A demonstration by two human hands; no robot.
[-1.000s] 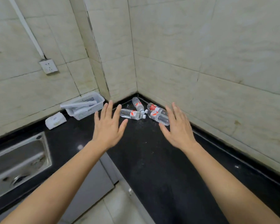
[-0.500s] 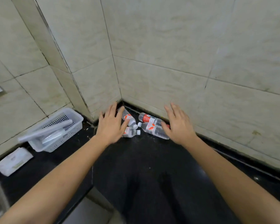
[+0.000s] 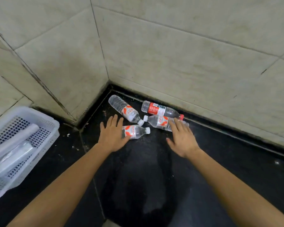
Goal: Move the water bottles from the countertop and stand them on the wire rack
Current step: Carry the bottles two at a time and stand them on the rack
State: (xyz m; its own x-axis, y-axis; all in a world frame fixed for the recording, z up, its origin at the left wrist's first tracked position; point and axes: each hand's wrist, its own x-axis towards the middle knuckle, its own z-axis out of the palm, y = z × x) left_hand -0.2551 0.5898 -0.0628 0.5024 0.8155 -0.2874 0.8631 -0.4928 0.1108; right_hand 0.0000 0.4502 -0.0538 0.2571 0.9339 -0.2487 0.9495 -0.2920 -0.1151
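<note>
Four clear water bottles lie on their sides near the wall corner: three white-capped with red-and-white labels, one red-capped by the wall.

The left hand covers the bottom end of the nearest bottle. The fingers of the right hand hide part of another bottle. The white basket is cut off by the left edge. Label text is too small to read.
</note>
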